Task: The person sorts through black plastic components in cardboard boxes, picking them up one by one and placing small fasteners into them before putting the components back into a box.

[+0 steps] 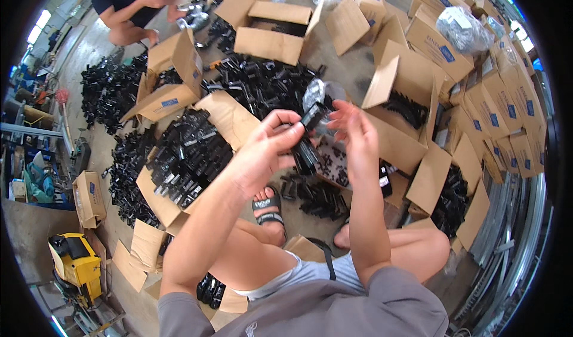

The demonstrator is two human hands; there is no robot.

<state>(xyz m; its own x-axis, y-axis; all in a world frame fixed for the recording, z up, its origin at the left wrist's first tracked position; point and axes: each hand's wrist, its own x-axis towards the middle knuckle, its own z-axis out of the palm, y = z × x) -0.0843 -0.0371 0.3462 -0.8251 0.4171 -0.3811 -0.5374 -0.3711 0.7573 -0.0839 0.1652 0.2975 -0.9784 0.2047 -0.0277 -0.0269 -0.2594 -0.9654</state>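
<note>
My left hand (271,143) is closed, thumb and fingers pinching glossy black plastic parts (305,155) in front of my chest. One piece slants up to the right and another hangs below it; I cannot tell whether they are joined. Close to the upper end of these parts is my right hand (356,135), its fingers apart and slightly curled, with nothing visible in them. Beneath the hands, a container of small dark pieces (334,159) stands partly hidden. A pile of black parts (316,198) lies on the floor between my feet.
Open cardboard boxes surround me, one with neatly stacked black parts (190,155) at left. Loose black heaps (259,80) cover the floor ahead. Closed cartons (498,107) are stacked at right, beside metal profiles (507,241). A yellow machine (79,265) stands lower left. Another person (128,5) squats far left.
</note>
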